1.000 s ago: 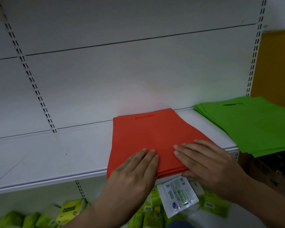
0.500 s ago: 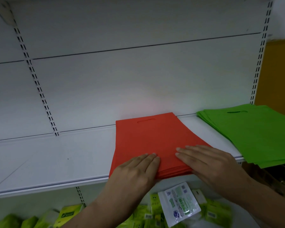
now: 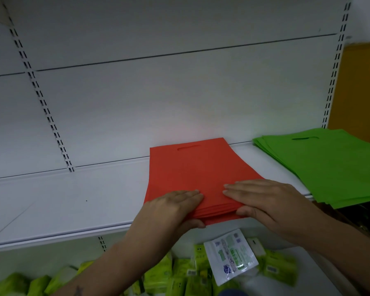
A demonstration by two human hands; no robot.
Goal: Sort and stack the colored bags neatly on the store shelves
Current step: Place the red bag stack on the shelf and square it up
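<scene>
You are holding the stack of red bags (image 3: 192, 174) at its near edge with both hands. The stack is lying flat on the white shelf (image 3: 77, 201), roughly in the middle, with its far edge close to the back panel (image 3: 158, 103) and its handle cut-outs at that far end. Its near edge is reaching the shelf's front lip, where the layered bag edges are showing.

Your left hand (image 3: 171, 208) is lying on the stack's near left corner, fingers straight and together on top, thumb tucked under the front edge, so it is pinching the bags between fingers and thumb. Your right hand (image 3: 267, 199) is doing the same at the near right corner: fingers are lying flat across the top, pointing left, and the thumb appears to be curling beneath the edge, though that part is partly hidden.

The stack of green bags (image 3: 329, 165) is sitting further right on the same shelf, apart from the red one, turned at an angle and overhanging the shelf's front and right end.

Below, on the lower shelf, yellow-green packets (image 3: 179, 272) are lying in a loose heap, with a white sachet (image 3: 231, 257) resting on top of them.
</scene>
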